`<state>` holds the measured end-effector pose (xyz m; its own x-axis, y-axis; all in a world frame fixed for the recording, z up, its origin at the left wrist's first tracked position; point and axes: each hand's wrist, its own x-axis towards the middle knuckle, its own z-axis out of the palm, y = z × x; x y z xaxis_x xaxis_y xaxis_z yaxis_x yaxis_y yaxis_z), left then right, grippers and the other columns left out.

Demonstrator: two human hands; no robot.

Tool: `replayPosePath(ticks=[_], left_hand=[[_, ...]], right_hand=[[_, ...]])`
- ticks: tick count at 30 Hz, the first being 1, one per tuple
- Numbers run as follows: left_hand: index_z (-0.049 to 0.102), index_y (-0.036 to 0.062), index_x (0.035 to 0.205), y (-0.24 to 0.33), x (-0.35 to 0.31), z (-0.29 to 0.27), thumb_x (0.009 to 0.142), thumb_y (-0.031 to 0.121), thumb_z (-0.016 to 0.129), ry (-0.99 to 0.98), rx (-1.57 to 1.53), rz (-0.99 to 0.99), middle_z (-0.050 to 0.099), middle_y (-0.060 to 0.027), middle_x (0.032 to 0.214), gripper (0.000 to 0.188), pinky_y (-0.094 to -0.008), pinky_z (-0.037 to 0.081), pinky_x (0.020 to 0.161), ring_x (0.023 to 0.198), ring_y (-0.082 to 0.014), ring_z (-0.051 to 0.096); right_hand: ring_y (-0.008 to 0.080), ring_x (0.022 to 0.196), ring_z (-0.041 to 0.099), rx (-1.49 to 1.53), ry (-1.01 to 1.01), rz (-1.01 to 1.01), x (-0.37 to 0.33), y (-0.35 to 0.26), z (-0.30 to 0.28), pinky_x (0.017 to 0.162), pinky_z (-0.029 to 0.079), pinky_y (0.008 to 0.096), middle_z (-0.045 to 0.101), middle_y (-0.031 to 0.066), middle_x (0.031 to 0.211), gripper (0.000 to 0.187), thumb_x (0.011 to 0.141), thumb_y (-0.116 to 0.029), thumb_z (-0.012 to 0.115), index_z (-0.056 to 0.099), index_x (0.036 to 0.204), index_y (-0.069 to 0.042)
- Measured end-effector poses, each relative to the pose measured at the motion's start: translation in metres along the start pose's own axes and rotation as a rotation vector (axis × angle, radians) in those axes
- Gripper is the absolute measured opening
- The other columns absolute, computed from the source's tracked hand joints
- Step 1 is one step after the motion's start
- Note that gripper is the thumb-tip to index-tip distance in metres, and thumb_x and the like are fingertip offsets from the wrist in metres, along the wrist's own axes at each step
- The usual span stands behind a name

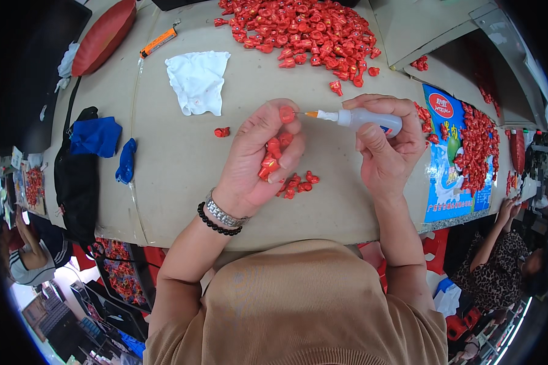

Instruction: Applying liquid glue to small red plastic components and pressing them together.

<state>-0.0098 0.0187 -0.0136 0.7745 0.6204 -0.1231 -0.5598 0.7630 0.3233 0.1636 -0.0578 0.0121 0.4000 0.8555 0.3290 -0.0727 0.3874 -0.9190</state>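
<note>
My left hand [259,143] is closed around several small red plastic pieces [270,159]. Between its thumb and forefinger it pinches one more red piece [287,114]. A squeeze bottle [369,120], translucent white with an orange-based needle tip, lies across the fingers of my right hand [389,137]. The needle points left and its end meets, or nearly meets, the pinched piece; I cannot tell which. Below my left hand a small cluster of red pieces [297,185] rests on the table. One single red piece [222,132] lies to the left.
A big heap of red pieces [310,36] covers the table's far side. White cloth [196,82], an orange tube [159,42] and blue cloth [96,136] lie left. More pieces [478,146] sit on a blue printed sheet [439,198] at right. Other people work on both sides.
</note>
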Motion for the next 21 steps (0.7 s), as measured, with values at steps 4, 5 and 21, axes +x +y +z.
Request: replayPosePath(ticks=[4, 5, 21], left_hand=[[0.057, 0.0046, 0.103, -0.0006, -0.0003, -0.0013, 0.098, 0.029, 0.05, -0.002, -0.001, 0.003, 0.061, -0.0045, 0.089, 0.026, -0.0201, 0.03, 0.032, 0.05, -0.0114, 0.047], [0.057, 0.0046, 0.103, -0.0008, -0.0001, -0.0014, 0.098, 0.029, 0.05, -0.001, 0.003, 0.005, 0.061, -0.0045, 0.089, 0.026, -0.0201, 0.03, 0.032, 0.049, -0.0114, 0.047], [0.056, 0.0055, 0.102, 0.0007, 0.0006, -0.0007, 0.098, 0.026, 0.049, -0.018, -0.073, -0.045, 0.062, -0.0056, 0.089, 0.022, -0.02, 0.03, 0.031, 0.049, -0.0114, 0.045]], right_hand=[[0.0156, 0.091, 0.063, -0.019, -0.003, -0.012, -0.0004, -0.0001, -0.001, 0.077, 0.051, 0.0272, 0.066, 0.0136, 0.1, 0.021, 0.085, -0.002, 0.065, 0.054, 0.102, 0.0], [0.0155, 0.09, 0.063, -0.024, -0.004, -0.015, -0.0003, 0.0001, -0.001, 0.077, 0.051, 0.027, 0.066, 0.0136, 0.1, 0.021, 0.085, -0.002, 0.065, 0.054, 0.102, 0.0], [0.0116, 0.083, 0.063, 0.04, 0.005, -0.015, 0.0003, 0.0014, -0.0014, 0.059, 0.046, 0.0191, 0.066, 0.0145, 0.101, 0.022, 0.084, -0.005, 0.067, 0.053, 0.102, -0.002]])
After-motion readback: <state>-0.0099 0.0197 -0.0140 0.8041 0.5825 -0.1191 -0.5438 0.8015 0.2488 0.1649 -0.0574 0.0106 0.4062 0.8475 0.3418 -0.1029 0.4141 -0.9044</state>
